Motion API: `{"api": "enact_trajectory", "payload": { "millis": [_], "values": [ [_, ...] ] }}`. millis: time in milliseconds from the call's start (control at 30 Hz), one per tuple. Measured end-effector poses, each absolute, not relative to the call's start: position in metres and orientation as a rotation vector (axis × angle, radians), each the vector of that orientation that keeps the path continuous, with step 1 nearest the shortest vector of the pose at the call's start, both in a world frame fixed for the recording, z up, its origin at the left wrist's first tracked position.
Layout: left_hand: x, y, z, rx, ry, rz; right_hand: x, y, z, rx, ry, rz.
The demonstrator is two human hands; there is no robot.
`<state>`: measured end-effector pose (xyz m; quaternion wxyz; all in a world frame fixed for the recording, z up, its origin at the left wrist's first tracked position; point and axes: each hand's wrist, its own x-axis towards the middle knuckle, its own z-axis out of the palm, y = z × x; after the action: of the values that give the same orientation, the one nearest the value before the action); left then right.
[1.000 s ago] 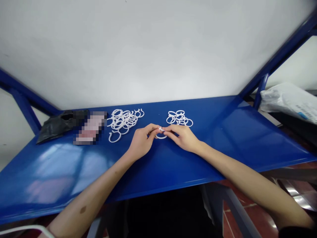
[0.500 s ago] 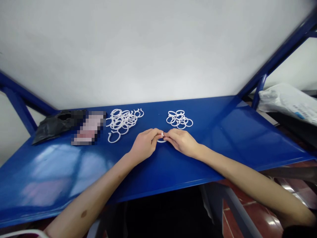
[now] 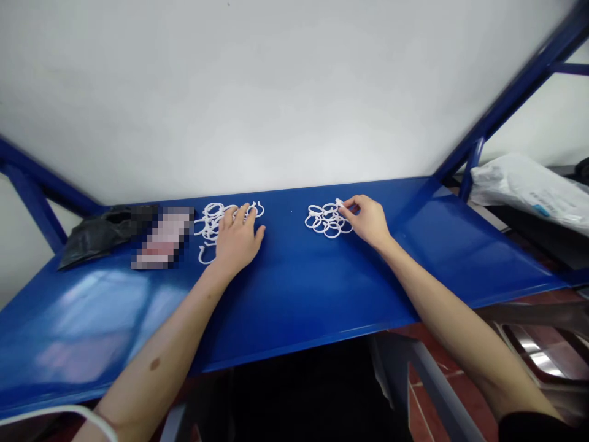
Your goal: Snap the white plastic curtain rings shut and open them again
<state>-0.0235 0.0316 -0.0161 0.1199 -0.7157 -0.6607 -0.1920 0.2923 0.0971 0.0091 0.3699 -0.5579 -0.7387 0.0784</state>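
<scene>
My left hand (image 3: pixel 239 238) is over the left pile of white plastic curtain rings (image 3: pixel 210 228), fingers spread and hiding part of it. Several rings there have open ends with small hooked tips. On the right, a smaller group of rings (image 3: pixel 324 220) lies overlapping, and these look closed. Thumb and fingers of my right hand (image 3: pixel 365 220) pinch a white curtain ring (image 3: pixel 339 202) at the far right edge of that group. Most of the pinched ring is hidden or blends in with the others.
A blue table (image 3: pixel 294 294) stands against a pale wall. Left of the rings lie a phone-shaped blurred object (image 3: pixel 165 238) and a black plastic bag (image 3: pixel 101 236). Beyond the right edge is a white plastic package (image 3: pixel 529 184). Blue frame bars rise at both sides.
Both hands have parted from around one ring at the table's middle. The left moved left, opening over the left pile; the right carried the ring to the right group.
</scene>
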Motion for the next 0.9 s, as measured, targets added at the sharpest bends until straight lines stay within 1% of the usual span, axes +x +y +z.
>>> {"api": "enact_trajectory", "payload": {
  "millis": [100, 267, 400, 567, 700, 767, 833, 900],
  "values": [
    [-0.022, 0.032, -0.019, -2.080, -1.940, -0.469, 0.294, 0.100, 0.006, -1.523, -1.944, 0.299],
    [-0.021, 0.031, -0.018, -2.100, -1.814, -0.506, 0.290, 0.096, 0.010, -1.555, -1.964, 0.399],
    [-0.022, 0.031, -0.018, -2.146, -1.749, -0.594, 0.292, 0.095, 0.013, -1.575, -1.965, 0.309],
    [-0.014, 0.026, -0.010, -2.178, -1.778, -0.805, 0.295, 0.096, 0.014, -1.539, -1.910, 0.174],
    [-0.002, 0.017, -0.001, -2.196, -1.806, -1.013, 0.290, 0.090, 0.017, -1.443, -1.902, 0.127],
    [0.004, 0.012, 0.002, -2.234, -1.732, -1.099, 0.283, 0.083, 0.018, -1.336, -1.920, 0.127],
    [0.009, 0.007, 0.005, -2.289, -1.571, -1.154, 0.273, 0.072, 0.020, -1.190, -1.966, 0.194],
    [0.015, 0.002, 0.007, -2.331, -1.372, -1.155, 0.262, 0.059, 0.022, -1.043, -2.033, 0.376]
  ]
}}
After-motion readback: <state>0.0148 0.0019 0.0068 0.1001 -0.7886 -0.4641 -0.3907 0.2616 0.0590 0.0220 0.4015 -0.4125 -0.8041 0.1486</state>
